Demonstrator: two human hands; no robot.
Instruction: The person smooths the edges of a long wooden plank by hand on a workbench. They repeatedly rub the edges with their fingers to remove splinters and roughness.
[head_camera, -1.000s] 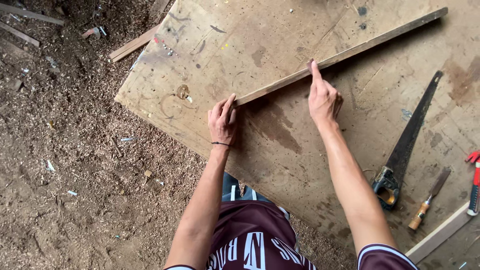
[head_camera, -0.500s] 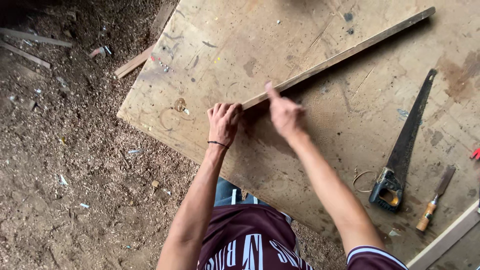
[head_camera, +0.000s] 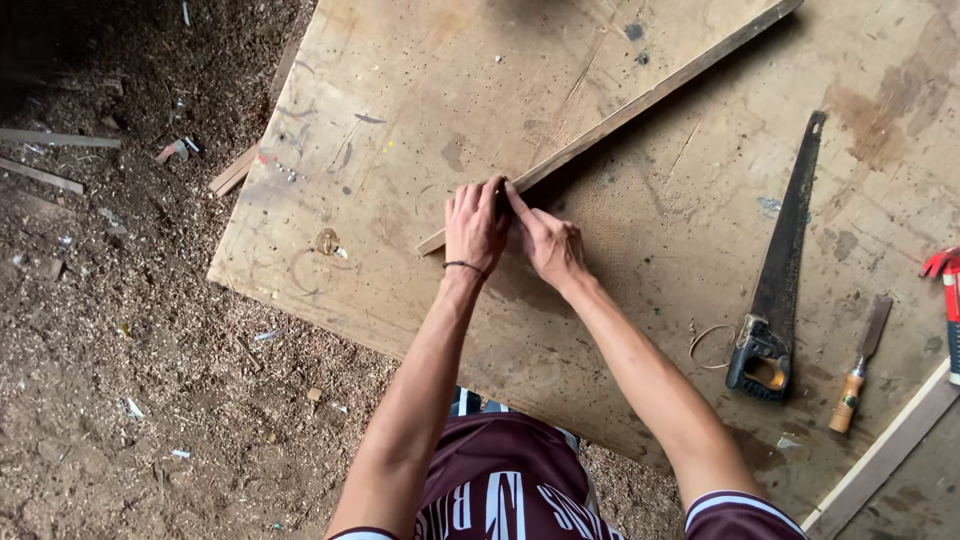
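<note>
- Two hands, left hand (head_camera: 474, 226) and right hand (head_camera: 548, 240), together, gripping wooden strip (head_camera: 640, 102) near end.
- Strip's far end cut off.
- Handsaw (head_camera: 782, 270), chisel (head_camera: 860, 366) right, on plywood board (head_camera: 400, 110).

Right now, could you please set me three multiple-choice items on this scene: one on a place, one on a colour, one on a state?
1. Where does the handsaw lie?
A. to the right of the hands, on the board
B. on the sawdust floor
C. across the wooden strip

2. What colour is the chisel's handle?
A. blue
B. orange-brown
C. white

3. How do the hands meet the wooden strip?
A. both at its near end
B. one at each end
C. neither touches it

Answers: 1 A, it lies flat on the plywood board, well right of the hands. 2 B, the handle shows orange-brown. 3 A, left hand and right hand meet at the near end.
</note>
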